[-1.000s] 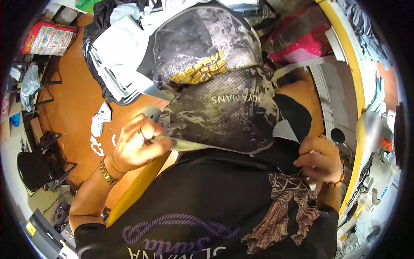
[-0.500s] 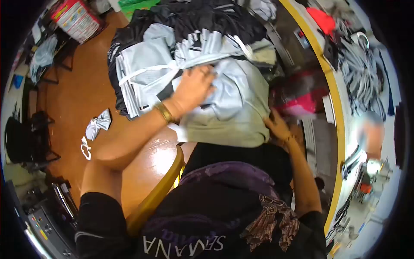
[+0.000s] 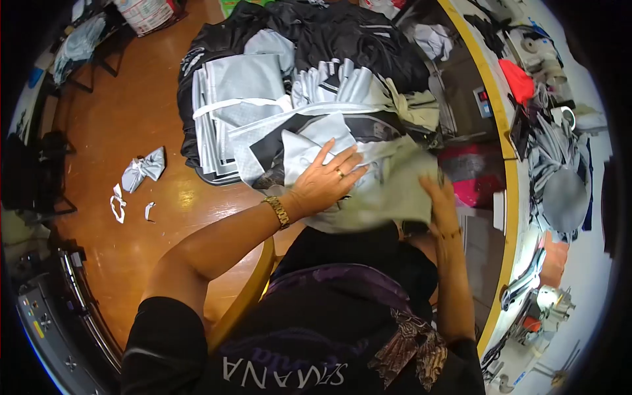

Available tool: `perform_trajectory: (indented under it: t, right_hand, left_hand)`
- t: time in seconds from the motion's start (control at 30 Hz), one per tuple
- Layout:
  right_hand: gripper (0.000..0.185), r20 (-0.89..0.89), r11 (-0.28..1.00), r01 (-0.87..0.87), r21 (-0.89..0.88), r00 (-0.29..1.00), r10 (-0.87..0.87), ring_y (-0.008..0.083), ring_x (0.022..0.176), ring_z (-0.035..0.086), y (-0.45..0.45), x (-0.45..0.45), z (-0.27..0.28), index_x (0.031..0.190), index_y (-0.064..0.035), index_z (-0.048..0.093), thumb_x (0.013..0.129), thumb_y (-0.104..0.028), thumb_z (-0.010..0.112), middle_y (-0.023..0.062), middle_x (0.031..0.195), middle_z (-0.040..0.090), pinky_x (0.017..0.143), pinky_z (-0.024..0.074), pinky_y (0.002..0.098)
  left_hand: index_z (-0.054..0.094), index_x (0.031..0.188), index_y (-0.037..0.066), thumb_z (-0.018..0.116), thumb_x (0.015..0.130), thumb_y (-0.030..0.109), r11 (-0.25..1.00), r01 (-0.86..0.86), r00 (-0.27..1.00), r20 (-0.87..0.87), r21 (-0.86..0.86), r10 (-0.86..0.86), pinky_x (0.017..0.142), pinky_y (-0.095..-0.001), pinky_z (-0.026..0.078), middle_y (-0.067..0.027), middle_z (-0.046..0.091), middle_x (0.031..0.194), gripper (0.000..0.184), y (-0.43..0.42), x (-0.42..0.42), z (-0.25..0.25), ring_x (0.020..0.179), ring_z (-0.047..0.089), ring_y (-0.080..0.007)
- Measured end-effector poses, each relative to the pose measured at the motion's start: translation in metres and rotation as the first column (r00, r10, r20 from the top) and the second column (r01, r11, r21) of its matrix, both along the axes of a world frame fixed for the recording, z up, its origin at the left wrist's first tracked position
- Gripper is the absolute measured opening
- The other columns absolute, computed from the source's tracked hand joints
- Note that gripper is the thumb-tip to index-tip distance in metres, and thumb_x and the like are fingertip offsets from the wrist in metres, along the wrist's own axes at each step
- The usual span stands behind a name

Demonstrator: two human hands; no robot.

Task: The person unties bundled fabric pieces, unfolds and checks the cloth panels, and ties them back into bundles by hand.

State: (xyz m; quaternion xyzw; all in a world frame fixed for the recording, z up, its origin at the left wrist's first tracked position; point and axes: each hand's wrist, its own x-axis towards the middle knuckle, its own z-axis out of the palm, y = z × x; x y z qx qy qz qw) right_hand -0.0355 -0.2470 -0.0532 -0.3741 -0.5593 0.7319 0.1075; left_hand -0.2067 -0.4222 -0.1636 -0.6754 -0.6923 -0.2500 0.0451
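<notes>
My left hand point(image 3: 329, 181) lies with spread fingers on a grey and beige cloth point(image 3: 395, 191), which is bunched over my lap. At the right edge of this cloth is my right hand point(image 3: 440, 201), blurred, with its fingers partly apart; whether it pinches the cloth edge is unclear. Beyond my left hand, a black patterned part point(image 3: 368, 127) of the fabric shows under a pale flap. A stack of folded light grey pieces point(image 3: 247, 79), tied with a white strip point(image 3: 243, 103), lies just past the cloth, beside a second gathered grey bundle point(image 3: 342, 82).
Black fabric point(image 3: 316, 33) lies behind the bundles. On the brown floor point(image 3: 158, 243) at left are a knotted grey scrap point(image 3: 143, 170) and white scraps. A yellow-edged table point(image 3: 503, 131) with cloths and tools runs along the right. A yellow curved edge point(image 3: 247, 296) is near my left elbow.
The dark printed fabric with lettering, held up a second ago, now lies mostly covered, its pale side up. My left hand has moved from the upper cloth toward its middle; the right edge has shifted.
</notes>
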Motion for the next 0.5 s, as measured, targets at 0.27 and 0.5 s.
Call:
perform_trajectory:
  t: [0.27, 0.5]
  right_hand:
    - [0.034, -0.087, 0.624, -0.555, 0.550, 0.705, 0.704, 0.0141, 0.103, 0.060, -0.065, -0.076, 0.011, 0.123, -0.0030, 0.058, 0.091, -0.013, 0.064, 0.0086, 0.115, 0.062, 0.089, 0.0487, 0.0280]
    - [0.052, 0.083, 0.915, -0.392, -0.094, 0.913, 0.400, 0.0207, 0.114, 0.055, -0.041, -0.020, -0.088, 0.138, -0.0016, 0.036, 0.099, -0.028, 0.055, 0.0108, 0.127, 0.053, 0.091, 0.0514, 0.0369]
  left_hand:
    - [0.059, 0.122, 0.008, 0.058, 0.084, 0.023, 0.988, -0.139, 0.863, 0.480, -0.073, 0.157, 0.110, -0.0506, 0.024, -0.0104, 0.054, 0.129, 0.041, -0.035, -0.005, -0.008, 0.130, 0.041, -0.0227]
    - [0.061, 0.115, 0.006, 0.056, 0.088, 0.026, 0.976, -0.172, -0.060, 0.990, -0.133, 0.124, 0.104, -0.0442, 0.031, -0.0112, 0.057, 0.121, 0.034, -0.012, 0.015, -0.030, 0.122, 0.046, -0.0221]
